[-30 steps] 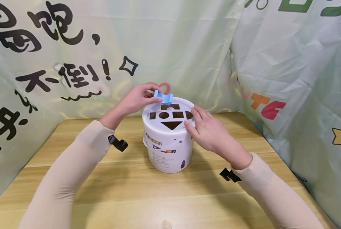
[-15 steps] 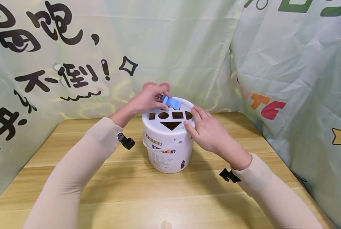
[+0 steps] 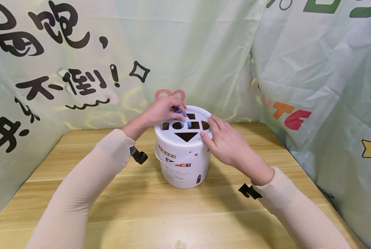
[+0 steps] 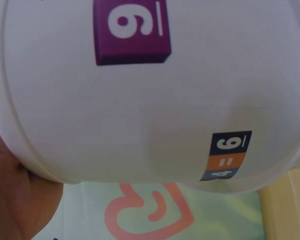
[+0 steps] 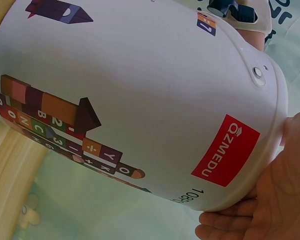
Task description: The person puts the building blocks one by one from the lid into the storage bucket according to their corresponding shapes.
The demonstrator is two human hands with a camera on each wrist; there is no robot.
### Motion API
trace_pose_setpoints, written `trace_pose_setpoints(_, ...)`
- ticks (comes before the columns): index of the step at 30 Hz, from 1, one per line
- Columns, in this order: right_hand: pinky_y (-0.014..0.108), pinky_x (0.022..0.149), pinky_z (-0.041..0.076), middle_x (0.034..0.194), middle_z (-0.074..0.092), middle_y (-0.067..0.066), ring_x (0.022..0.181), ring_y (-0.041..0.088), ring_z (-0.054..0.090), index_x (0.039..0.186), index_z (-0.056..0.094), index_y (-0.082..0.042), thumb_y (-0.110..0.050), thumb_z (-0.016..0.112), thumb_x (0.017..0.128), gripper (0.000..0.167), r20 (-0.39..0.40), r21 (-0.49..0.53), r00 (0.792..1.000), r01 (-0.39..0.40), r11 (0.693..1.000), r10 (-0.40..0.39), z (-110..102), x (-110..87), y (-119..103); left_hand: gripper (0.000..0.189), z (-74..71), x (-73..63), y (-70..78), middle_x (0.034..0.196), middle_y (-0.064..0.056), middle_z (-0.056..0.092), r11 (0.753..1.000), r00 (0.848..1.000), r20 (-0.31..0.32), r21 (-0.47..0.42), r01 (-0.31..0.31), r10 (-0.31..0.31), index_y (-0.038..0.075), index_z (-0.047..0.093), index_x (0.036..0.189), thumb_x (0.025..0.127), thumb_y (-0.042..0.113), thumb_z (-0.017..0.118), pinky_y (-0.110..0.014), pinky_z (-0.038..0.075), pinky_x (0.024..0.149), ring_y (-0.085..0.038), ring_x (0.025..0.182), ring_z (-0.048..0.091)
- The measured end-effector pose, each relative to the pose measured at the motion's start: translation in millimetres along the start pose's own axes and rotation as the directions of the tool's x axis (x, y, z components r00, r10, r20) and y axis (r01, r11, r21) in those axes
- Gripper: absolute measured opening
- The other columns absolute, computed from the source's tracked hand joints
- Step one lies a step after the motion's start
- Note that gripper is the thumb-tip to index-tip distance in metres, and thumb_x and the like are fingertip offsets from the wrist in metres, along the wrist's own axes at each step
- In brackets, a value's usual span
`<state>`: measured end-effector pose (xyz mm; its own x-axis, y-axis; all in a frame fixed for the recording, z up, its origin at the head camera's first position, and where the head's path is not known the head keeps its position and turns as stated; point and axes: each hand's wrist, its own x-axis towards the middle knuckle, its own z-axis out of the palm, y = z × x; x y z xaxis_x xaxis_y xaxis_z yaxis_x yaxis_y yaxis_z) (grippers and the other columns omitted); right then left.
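Note:
A white bucket stands upright, its white lid cut with several shaped holes. At the lid's back left, my left hand pinches a blue block between thumb and fingers. The block sits down in the rear hole; bits of blue also show through the round and square holes in front. Most of the block is hidden by the hand and the lid. My right hand rests on the lid's right rim, fingers extended. In the right wrist view that hand lies along the rim.
The bucket stands on a wooden table, with its thin white handle hanging down in front. Behind it and on the right hang printed cloths. A small pale mark shows at the table's near edge.
My left hand has moved right and down onto the lid. The blue block has gone from above the lid down into the rear hole. The right hand has stayed on the rim.

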<state>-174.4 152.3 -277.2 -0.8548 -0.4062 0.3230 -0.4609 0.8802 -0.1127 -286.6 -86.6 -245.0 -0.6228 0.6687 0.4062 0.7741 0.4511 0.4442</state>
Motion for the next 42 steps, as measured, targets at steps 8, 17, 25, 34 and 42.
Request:
trace_pose_setpoints(8,0.052,0.11,0.032,0.15,0.035,0.025,0.136,0.04,0.036,0.145,0.035,0.006,-0.049,0.027,0.103,0.07,-0.001,-0.003,1.0,0.0,1.0,0.0,0.7,-0.7,0.4,0.014,1.4,-1.5,-0.8,0.096,0.0,0.069,0.999,1.0,-0.028,-0.031,0.006,-0.007,0.01,0.072,0.091,0.083,0.019,0.08,-0.027,0.049,0.083,-0.013,0.091,0.062)
trace_pose_setpoints(17,0.052,0.11,0.032,0.15,0.034,0.024,0.136,0.041,0.036,0.145,0.035,0.006,-0.049,0.027,0.103,0.07,-0.005,0.004,1.0,0.0,1.0,0.0,0.0,-0.4,-0.1,0.029,-8.3,-3.9,2.1,0.111,-0.003,0.069,0.996,0.994,0.102,0.083,0.03,-0.039,0.01,0.071,0.117,0.09,0.023,0.073,-0.032,0.047,0.093,-0.017,0.105,0.06)
trace_pose_setpoints(25,0.052,0.11,0.031,0.151,0.033,0.024,0.137,0.041,0.034,0.146,0.034,0.005,-0.05,0.026,0.103,0.07,0.011,0.004,1.0,-0.011,1.0,0.011,-1.5,-0.6,-0.9,0.026,-18.2,-5.9,15.8,0.126,-0.005,0.064,0.969,0.958,0.278,0.249,0.0,-0.071,0.01,0.066,0.124,0.098,0.015,0.062,-0.044,0.032,0.111,-0.032,0.135,0.041)
trace_pose_setpoints(34,0.051,0.11,0.031,0.151,0.033,0.024,0.137,0.041,0.034,0.146,0.035,0.006,-0.05,0.026,0.103,0.071,0.015,0.003,1.0,-0.004,1.0,0.004,0.2,-0.9,-1.9,0.018,-11.9,-10.0,10.0,0.109,-0.006,0.067,0.983,0.984,0.172,0.184,0.024,-0.057,0.008,0.067,0.111,0.095,0.016,0.066,-0.038,0.046,0.095,-0.024,0.107,0.06)
trace_pose_setpoints(42,0.051,0.11,0.031,0.151,0.033,0.024,0.137,0.041,0.035,0.145,0.035,0.006,-0.049,0.027,0.103,0.07,0.008,0.006,1.0,-0.007,1.0,0.007,-0.3,-0.4,0.1,0.015,-10.0,-9.3,10.5,0.099,-0.006,0.068,0.988,0.989,0.055,0.071,0.134,-0.138,0.006,0.066,0.102,0.091,0.014,0.071,-0.033,0.05,0.09,-0.019,0.097,0.064)
